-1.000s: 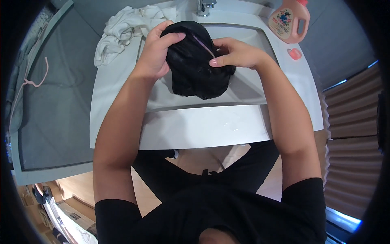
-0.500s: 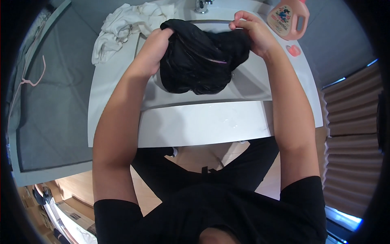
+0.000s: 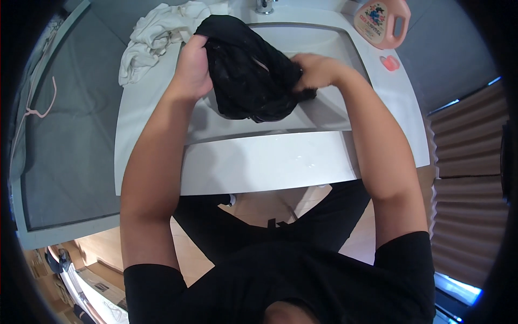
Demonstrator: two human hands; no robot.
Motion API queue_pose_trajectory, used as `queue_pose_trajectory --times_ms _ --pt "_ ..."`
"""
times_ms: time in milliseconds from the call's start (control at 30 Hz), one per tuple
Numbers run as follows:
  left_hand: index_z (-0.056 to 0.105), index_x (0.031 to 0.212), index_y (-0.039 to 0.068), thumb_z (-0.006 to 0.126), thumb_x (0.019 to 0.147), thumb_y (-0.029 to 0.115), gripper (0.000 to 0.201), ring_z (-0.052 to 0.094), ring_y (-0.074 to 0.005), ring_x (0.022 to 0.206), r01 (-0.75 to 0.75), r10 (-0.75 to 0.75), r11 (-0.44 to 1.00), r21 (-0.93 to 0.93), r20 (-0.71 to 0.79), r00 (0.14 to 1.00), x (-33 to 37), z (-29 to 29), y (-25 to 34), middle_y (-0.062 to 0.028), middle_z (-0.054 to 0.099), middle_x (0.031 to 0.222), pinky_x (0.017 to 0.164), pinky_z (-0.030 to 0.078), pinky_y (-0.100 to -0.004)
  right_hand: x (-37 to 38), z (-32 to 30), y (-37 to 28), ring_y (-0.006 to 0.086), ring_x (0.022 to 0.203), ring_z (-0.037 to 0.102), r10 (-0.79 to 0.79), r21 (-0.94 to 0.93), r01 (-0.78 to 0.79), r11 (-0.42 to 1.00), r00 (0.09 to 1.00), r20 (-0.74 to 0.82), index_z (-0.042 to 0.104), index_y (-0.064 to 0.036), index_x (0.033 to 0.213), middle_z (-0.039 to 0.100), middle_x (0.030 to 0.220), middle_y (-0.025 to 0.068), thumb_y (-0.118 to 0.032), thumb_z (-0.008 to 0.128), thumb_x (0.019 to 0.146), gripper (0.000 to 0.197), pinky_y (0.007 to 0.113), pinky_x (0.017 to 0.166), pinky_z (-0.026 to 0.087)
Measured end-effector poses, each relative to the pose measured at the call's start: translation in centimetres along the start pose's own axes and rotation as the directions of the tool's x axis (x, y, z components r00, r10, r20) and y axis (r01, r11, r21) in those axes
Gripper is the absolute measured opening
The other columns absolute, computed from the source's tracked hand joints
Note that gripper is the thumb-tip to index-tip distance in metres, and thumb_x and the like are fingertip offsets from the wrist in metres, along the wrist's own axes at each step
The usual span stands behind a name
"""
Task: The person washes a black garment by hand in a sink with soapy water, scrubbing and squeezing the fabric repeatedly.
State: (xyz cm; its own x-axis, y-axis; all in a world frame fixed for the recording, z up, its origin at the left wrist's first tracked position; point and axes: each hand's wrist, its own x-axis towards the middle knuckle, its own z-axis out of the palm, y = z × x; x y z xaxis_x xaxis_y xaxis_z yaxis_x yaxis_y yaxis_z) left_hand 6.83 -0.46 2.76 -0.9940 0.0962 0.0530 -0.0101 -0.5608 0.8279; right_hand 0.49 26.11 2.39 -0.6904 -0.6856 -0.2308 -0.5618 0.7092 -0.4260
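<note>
A bunched black garment (image 3: 245,75) with a zipper-like line hangs over the white sink basin (image 3: 329,108). My left hand (image 3: 193,67) is closed on its upper left edge, the thumb lying over the cloth. On the garment's right side, my right hand (image 3: 319,71) has its fingers curled into the fabric, slightly blurred by motion. The garment's lower part is folded and rests in or just above the basin; which of the two I cannot tell.
White crumpled cloth (image 3: 154,40) lies on the counter at the back left. A chrome faucet (image 3: 264,6) stands behind the basin. At the back right are a pink handled bottle (image 3: 383,24) and a small pink cap (image 3: 389,63). A pink hanger (image 3: 43,110) hangs far left.
My right hand has come down and left from the garment's far right end onto its right side. The garment and my left hand have shifted slightly left and away from me.
</note>
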Motion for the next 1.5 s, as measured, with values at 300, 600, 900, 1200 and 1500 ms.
queue_pose_trajectory --times_ms 300,600,900,1200,1500 --pt "0.056 0.125 -0.008 0.032 0.101 0.033 0.053 0.062 -0.0310 0.113 0.054 -0.039 0.998 -0.041 0.291 0.956 -1.1 1.2 1.2 -0.0186 0.064 0.121 0.101 0.050 -0.0415 1.4 -1.8 2.8 0.0401 0.096 0.064 0.016 -0.060 -0.177 0.982 0.399 -0.917 0.071 -0.0105 0.102 0.068 0.101 0.0195 -0.014 0.057 0.087 0.021 0.047 0.083 0.053" --pt "0.030 0.148 -0.011 0.031 0.096 0.055 0.084 0.059 -0.0337 0.120 0.098 -0.030 0.991 -0.089 0.573 0.819 -2.1 4.5 1.4 -0.0256 0.054 0.136 0.104 0.048 -0.0421 3.1 0.2 1.5 0.0290 0.124 0.058 0.376 0.900 0.089 0.427 0.887 -0.266 0.048 -0.0109 0.141 0.061 0.133 0.0097 -0.034 0.051 0.101 0.046 0.048 0.095 0.053" --pt "0.044 0.136 -0.014 0.035 0.099 0.044 0.069 0.059 -0.0347 0.121 0.044 -0.133 0.988 0.151 0.655 0.743 -1.2 2.3 1.2 -0.0251 0.054 0.135 0.105 0.047 -0.0413 3.7 -2.1 2.5 0.0281 0.097 0.063 0.099 0.792 0.381 -0.477 0.919 -0.382 0.056 -0.0060 0.109 0.064 0.108 0.0133 -0.023 0.063 0.091 0.026 0.038 0.084 0.053" --pt "0.062 0.100 -0.004 0.038 0.096 0.038 0.049 0.059 -0.0317 0.105 -0.072 -0.039 0.983 0.167 0.583 0.811 0.8 -3.2 3.0 -0.0213 0.062 0.110 0.099 0.045 -0.0391 0.6 -4.9 3.5 0.0200 0.068 0.060 0.295 0.638 0.537 -0.552 0.841 -0.453 0.058 -0.0002 0.095 0.064 0.086 0.0134 -0.013 0.058 0.089 0.014 0.025 0.047 0.044" --pt "0.056 0.081 0.000 0.039 0.095 0.035 0.042 0.054 -0.0353 0.110 -0.202 0.046 0.945 0.258 0.506 0.861 1.5 -4.4 4.5 -0.0208 0.062 0.102 0.102 0.040 -0.0415 -1.7 -6.6 3.5 0.0132 0.058 0.056 0.252 0.632 0.647 -0.426 0.756 -0.604 0.064 0.0026 0.094 0.070 0.088 0.0122 -0.013 0.060 0.091 0.016 0.017 0.036 0.034"
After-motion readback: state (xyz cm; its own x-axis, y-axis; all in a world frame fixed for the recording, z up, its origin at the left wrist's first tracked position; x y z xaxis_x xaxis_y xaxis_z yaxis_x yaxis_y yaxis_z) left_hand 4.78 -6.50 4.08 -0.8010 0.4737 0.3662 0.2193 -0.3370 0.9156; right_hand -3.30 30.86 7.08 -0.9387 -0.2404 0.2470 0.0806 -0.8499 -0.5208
